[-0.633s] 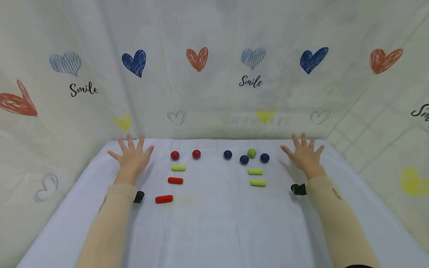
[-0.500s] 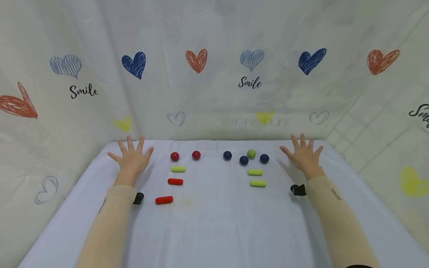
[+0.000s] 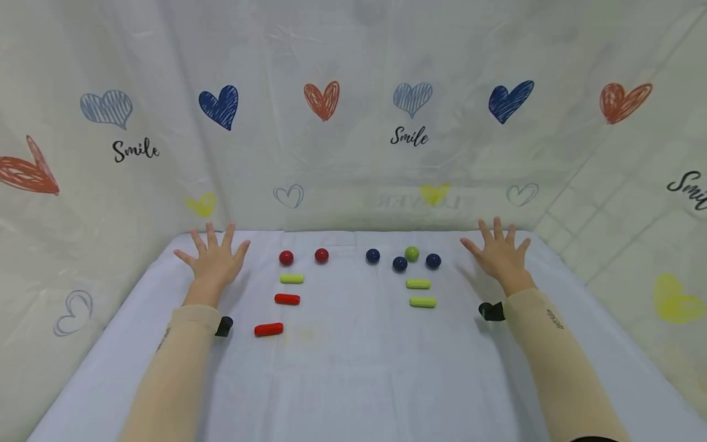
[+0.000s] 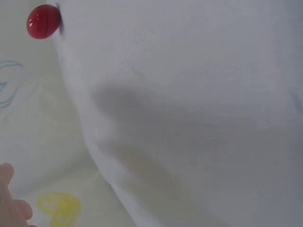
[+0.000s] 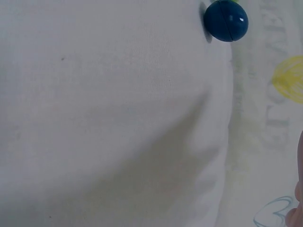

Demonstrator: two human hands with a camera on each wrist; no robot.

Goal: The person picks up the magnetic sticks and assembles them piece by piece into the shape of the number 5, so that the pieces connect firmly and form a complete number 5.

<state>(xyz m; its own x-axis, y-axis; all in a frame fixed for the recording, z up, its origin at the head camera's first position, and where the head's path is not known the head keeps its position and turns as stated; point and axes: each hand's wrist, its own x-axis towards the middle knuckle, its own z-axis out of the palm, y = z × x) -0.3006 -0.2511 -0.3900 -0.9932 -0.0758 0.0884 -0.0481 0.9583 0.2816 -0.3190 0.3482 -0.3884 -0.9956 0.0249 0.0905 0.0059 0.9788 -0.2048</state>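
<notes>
- Left sleeve (image 3: 173,374) and right sleeve (image 3: 555,362) bear dark writing, too small to read.
- On the desk (image 3: 342,393), the near red rod (image 3: 269,329) and far red rod (image 3: 287,299) lie flat at left, the left green rod (image 3: 291,279) beyond; the front green rod (image 3: 422,302) and back green rod (image 3: 418,284) lie at right.
- The rods look light and firm; a pinch across mid-length should suit.
- Left hand (image 3: 212,264) and right hand (image 3: 502,258) have fingers spread apart, holding nothing.
- Between them: two red balls (image 3: 286,258), three blue balls (image 3: 400,264) and, behind these, a green ball (image 3: 411,253).
- The balls look hard, glossy, probably light, apt to roll or slip; grip around the widest part.
- No brand shows on rods or balls.
- The backdrop (image 3: 342,159) reads "Smile", repeated; fainter reversed letters, perhaps "LOVER", are uncertain.
</notes>
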